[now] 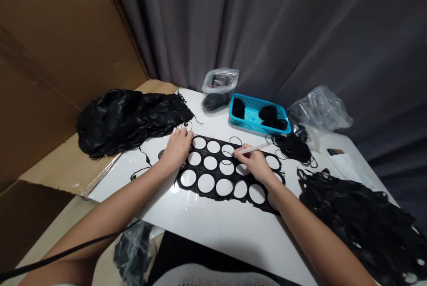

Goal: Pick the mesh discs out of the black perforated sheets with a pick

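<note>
A black rubber-like sheet [218, 175] with rows of round holes lies flat on the white table. My left hand [177, 147] rests at its upper left corner, fingers slightly bent and tips down on the surface. In my right hand [252, 161] is a slim white pen-like stick [252, 148], held in a pinch over the upper right part of the sheet. By the pinching fingertips, a thin black ring [227, 153] crosses one of the holes. Another thin ring [236, 138] lies at the sheet's far edge. My right hand covers some holes.
Black sheets [130, 119] are heaped at left on cardboard [63, 157]. Behind stand a clear bag [220, 82] and a blue basket [233, 119] with black bundles. Black rings [295, 147] and crumpled plastic [322, 110] lie right, above a pile of black scraps [356, 219].
</note>
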`<state>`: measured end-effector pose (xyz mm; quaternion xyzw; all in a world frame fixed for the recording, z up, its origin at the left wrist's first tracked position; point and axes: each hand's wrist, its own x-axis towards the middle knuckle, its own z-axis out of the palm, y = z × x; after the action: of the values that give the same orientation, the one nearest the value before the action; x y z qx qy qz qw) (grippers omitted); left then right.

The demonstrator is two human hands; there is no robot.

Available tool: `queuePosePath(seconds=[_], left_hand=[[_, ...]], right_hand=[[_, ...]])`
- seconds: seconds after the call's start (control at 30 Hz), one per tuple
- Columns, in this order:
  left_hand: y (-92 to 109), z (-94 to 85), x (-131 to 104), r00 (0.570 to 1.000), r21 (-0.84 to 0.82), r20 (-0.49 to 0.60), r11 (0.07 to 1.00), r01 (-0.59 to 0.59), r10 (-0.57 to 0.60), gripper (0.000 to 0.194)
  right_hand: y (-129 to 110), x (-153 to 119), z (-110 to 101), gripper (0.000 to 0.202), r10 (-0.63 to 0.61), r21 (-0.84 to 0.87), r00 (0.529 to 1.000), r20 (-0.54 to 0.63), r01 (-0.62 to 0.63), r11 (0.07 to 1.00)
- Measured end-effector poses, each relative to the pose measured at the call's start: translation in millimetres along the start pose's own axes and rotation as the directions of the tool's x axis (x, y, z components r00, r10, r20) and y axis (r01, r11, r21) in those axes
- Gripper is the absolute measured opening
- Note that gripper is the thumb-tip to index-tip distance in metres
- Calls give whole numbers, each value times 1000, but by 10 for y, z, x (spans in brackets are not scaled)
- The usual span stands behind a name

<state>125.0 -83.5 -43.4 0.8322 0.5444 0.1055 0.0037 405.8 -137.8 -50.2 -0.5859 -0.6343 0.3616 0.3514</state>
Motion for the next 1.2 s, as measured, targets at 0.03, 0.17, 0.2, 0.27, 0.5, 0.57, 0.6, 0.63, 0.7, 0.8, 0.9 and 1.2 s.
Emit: queuePosePath(seconds=[0.03,0.17,0.2,0.27,0.5,0.57,0.6,0.63,0.7,0.8,0.9,1.2], left_hand=[[22,-19,-49,999,-11,1,999,-36,36,21],[111,-22,-204,988,-71,-12,986,-152,152,17],[127,2,-229,985,-98,-10,980,-174,174,17],[143,83,-267,972,-166,-5,959,-231,234,21],[18,417,-346,941,-221,-22,916,-334,337,56],[-12,425,-345,940,-217,-13,917,-335,341,57],[-20,417,-341,939,-212,-6,917,-337,343,57],[-24,407,-337,938,-208,1,918,-338,346,57],[-25,388,-329,938,-205,9,919,-337,346,57],[-22,379,-328,939,-204,0,919,-338,345,57],[-19,379,-333,937,-199,-5,918,-344,350,56],[-21,356,-329,935,-161,36,925,-344,353,57]], right_hand=[[-23,-6,25,18,5,10,999,45,-6,1000],[-83,-80,44,16,-90,-101,992,91,99,990],[-95,-114,60,15,-166,-149,980,110,181,972],[-110,-190,114,13,-298,-258,934,196,343,903],[67,-103,-3,17,-239,-288,969,-58,213,934],[182,80,-173,19,-63,-116,966,-250,35,993],[241,179,-249,21,25,-8,953,-301,-28,1000],[295,274,-307,22,97,105,946,-309,-67,992],[376,433,-356,24,161,246,951,-265,-95,965],[401,561,-273,21,70,69,975,-212,-56,996],[350,591,-84,15,-129,-360,979,-158,64,931],[403,618,-173,25,-205,-618,955,-214,30,786]])
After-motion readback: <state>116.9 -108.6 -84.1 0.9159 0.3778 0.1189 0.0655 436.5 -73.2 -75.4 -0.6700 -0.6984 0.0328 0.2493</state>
